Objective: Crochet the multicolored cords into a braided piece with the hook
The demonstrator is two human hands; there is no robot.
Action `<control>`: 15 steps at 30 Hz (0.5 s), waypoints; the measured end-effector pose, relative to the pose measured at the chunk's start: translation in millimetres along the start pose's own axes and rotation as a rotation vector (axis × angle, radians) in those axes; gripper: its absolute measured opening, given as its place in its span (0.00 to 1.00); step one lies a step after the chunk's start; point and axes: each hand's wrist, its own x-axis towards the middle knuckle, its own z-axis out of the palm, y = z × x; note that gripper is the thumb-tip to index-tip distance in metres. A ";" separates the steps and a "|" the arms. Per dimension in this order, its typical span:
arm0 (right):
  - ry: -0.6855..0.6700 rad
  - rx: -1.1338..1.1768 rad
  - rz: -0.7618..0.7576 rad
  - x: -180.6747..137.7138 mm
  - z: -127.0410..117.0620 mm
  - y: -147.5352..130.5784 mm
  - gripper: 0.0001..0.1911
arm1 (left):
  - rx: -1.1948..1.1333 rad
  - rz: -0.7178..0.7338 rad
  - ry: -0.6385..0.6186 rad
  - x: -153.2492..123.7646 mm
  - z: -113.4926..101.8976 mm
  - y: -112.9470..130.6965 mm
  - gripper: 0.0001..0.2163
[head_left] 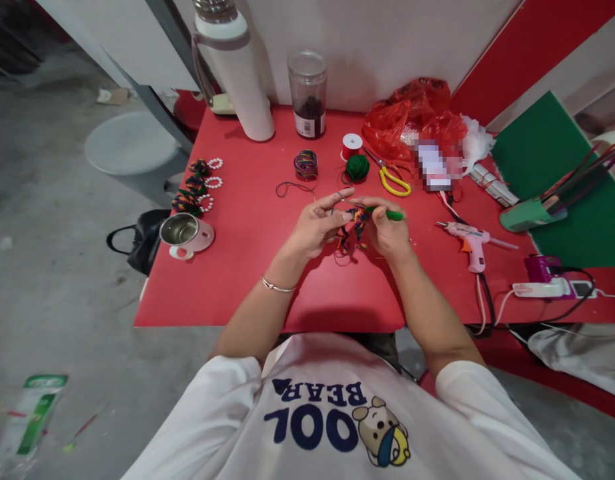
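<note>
The left hand (315,230) is pinching a small multicoloured yarn piece (357,217) between thumb and fingers, its forefinger stretching out above the work, while the right hand (390,237) is closing around a green-handled hook (391,215) whose tip is pointing into that piece. The two hands are meeting close together, just above the middle of the red desk (247,280), with loose strands trailing down from the piece between them. A thin bangle (277,287) is sitting on the left wrist. Beyond the hands, a coil of rainbow cord (306,164), a green yarn ball (358,167), a red thread spool (351,145) and yellow-handled scissors (395,181) are lying near one another. A glue gun (470,240) is lying to the right of the right hand, with a power strip (540,289) farther out near the desk's edge. To the left, a steel mug (180,230) is standing on its lid beside a row of finished pieces with pearl rings (200,183). At the back, a white flask (237,80), a clear jar (307,93) and a red plastic bag (412,120) are standing against the wall.
</note>
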 end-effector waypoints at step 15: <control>-0.076 0.043 0.089 5.5 -13.3 -7.1 0.22 | 0.115 0.117 0.033 4.6 -3.5 -4.2 0.29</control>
